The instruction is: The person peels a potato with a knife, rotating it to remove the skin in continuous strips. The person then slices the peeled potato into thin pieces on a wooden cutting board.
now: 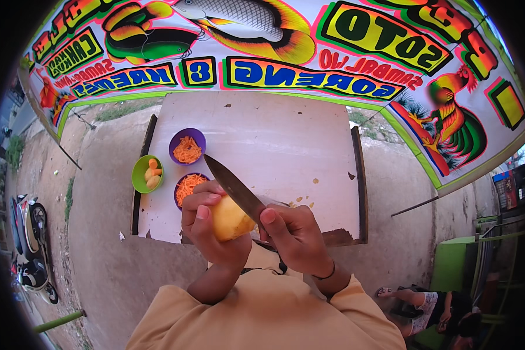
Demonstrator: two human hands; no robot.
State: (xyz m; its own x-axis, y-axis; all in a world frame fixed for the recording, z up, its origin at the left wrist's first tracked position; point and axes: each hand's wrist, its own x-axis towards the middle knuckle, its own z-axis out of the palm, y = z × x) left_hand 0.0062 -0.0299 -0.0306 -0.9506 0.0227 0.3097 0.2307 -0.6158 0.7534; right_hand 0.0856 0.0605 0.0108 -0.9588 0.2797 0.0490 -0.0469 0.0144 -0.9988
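A peeled yellow potato [232, 220] rests in my left hand [210, 227], its fingers curled around the far side. My right hand [295, 234] grips a dark-bladed kitchen knife [234, 186] close to the blade's base, the handle hidden by the fingers. The blade slants up and left, over the potato's right side as seen from here; whether it touches I cannot tell. Just beyond my left hand stands a purple bowl [177, 201] of shredded carrot [190, 186], partly covered by the fingers. Small peel scraps [299, 202] lie on the white table [262, 140] past the knife.
Another purple bowl [171, 151] holds shredded carrot [187, 151]. At the left edge, a green bowl [139, 179] holds carrot pieces [154, 168] and potatoes [153, 181]. A printed banner [280, 78] hangs beyond the table. A person [433, 308] sits at lower right; motorcycles [33, 245] stand left.
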